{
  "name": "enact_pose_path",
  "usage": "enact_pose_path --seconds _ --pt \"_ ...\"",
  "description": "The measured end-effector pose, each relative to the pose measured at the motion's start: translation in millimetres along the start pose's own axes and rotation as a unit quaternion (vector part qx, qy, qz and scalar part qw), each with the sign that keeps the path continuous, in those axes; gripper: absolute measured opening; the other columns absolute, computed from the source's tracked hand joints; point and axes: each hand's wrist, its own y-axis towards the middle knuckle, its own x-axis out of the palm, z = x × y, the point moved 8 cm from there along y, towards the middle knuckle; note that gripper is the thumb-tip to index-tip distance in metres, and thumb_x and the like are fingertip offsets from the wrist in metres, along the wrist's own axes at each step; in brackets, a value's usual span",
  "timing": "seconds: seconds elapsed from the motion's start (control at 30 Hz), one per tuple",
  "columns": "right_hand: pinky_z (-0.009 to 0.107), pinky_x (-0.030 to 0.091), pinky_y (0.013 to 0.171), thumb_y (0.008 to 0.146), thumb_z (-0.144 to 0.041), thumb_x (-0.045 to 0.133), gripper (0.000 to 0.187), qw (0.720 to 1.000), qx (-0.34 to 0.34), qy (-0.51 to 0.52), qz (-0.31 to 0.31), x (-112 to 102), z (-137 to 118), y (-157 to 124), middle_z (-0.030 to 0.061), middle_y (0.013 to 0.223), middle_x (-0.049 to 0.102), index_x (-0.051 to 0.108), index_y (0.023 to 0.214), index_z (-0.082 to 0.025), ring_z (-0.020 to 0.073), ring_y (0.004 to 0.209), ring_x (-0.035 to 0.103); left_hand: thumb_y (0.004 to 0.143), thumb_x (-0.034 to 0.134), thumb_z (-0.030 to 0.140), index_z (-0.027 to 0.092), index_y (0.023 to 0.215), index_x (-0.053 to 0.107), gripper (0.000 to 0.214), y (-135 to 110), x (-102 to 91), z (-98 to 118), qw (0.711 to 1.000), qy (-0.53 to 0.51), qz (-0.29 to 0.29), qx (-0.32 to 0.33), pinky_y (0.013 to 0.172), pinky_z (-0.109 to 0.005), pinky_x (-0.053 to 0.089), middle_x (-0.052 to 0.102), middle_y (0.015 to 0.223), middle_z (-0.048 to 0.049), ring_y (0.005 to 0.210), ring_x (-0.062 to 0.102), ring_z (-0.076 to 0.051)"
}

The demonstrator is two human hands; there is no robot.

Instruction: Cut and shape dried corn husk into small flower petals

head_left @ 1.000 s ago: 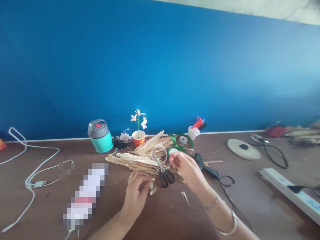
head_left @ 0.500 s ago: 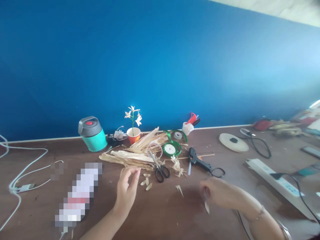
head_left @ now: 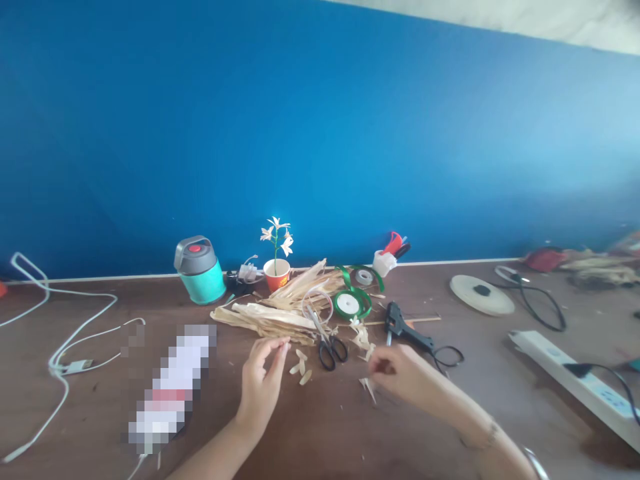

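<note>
My left hand (head_left: 260, 383) is raised over the near side of the table, thumb and forefinger pinched together; whatever lies between the tips is too small to name. Several pale petal-shaped husk pieces (head_left: 301, 365) lie just right of its fingertips. My right hand (head_left: 393, 368) is slightly blurred, with its fingers curled in, and I cannot make out what they hold. Below its fingertips are thin pointed husk scraps (head_left: 369, 389). Between the hands lie black-handled scissors (head_left: 327, 350), blades towards a heap of dried husks (head_left: 270, 321). Pale husk flowers (head_left: 361, 335) lie near the right hand.
A black glue gun (head_left: 403, 327) lies beyond my right hand. Behind the husks are a green ribbon roll (head_left: 349, 305), a paper cup (head_left: 277, 275) with a flower stem, and a turquoise jar (head_left: 203, 283). A power strip (head_left: 575, 373) is right; white cables (head_left: 65, 347) are left.
My right hand has moved left, closer to my left hand. The pale petal piece seen at its fingers before no longer shows. My left hand keeps its pinch. The view has shifted slightly.
</note>
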Motion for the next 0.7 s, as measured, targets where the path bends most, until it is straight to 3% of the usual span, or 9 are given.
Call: enact_pose_path --seconds 0.13,0.23,0.33,0.47,0.57,0.7 --pt "0.02 0.042 0.059 0.066 -0.005 0.055 0.022 0.995 -0.078 0.065 0.023 30.4 -58.1 34.3 0.0026 0.07 0.071 0.071 0.075 -0.016 0.0148 0.065 0.063 0.086 0.055 0.033 0.021 0.09 0.07 0.02 0.5 2.6 1.2 0.999 0.016 -0.015 0.023 0.083 -0.036 0.053 0.071 0.092 -0.0077 0.09 0.066 -0.022" --pt "0.021 0.042 0.059 0.068 -0.003 0.055 0.021 0.992 -0.111 0.046 0.037 51.4 -78.4 50.5 0.0037 0.068 0.071 0.072 0.074 -0.015 0.0154 0.063 0.062 0.087 0.055 0.033 0.021 0.094 0.069 0.02 0.5 2.4 -0.6 0.999 0.023 -0.02 0.015 0.083 -0.036 0.053 0.071 0.095 -0.0082 0.092 0.066 -0.022" --pt "0.022 0.042 0.06 0.068 -0.002 0.056 0.022 0.99 -0.125 0.044 0.041 57.1 -81.3 56.6 0.0045 0.072 0.07 0.071 0.078 -0.014 0.0159 0.065 0.062 0.086 0.055 0.034 0.02 0.091 0.067 0.019 0.2 1.2 -3.1 1.0 0.028 -0.013 -0.001 0.081 -0.036 0.054 0.071 0.091 -0.0081 0.088 0.067 -0.022" --pt "0.024 0.043 0.072 0.074 -0.003 0.052 0.022 0.986 -0.137 -0.007 0.094 39.9 -74.8 53.7 0.0055 0.084 0.069 0.068 0.081 -0.016 0.0177 0.081 0.063 0.084 0.056 0.035 0.02 0.084 0.066 0.019 0.3 4.8 -5.8 0.999 0.031 -0.023 -0.016 0.078 -0.037 0.054 0.071 0.085 -0.0075 0.083 0.067 -0.023" --pt "0.028 0.043 0.075 0.082 -0.01 0.048 0.021 0.986 -0.06 -0.092 0.124 28.8 -60.8 50.6 0.0089 0.092 0.067 0.066 0.089 -0.015 0.0216 0.087 0.063 0.083 0.057 0.032 0.019 0.085 0.065 0.015 -0.1 8.6 -7.8 0.998 0.042 -0.035 -0.029 0.077 -0.036 0.053 0.071 0.084 -0.0068 0.081 0.067 -0.023" --pt "0.032 0.043 0.077 0.083 -0.016 0.051 0.025 0.983 0.006 -0.162 0.084 35.7 -52.5 46.9 0.0137 0.1 0.068 0.061 0.105 -0.013 0.0273 0.094 0.064 0.08 0.059 0.024 0.021 0.078 0.064 0.006 -2.4 13.7 -0.2 0.994 0.092 -0.061 0.0 0.073 -0.035 0.051 0.07 0.079 -0.0043 0.077 0.066 -0.022"
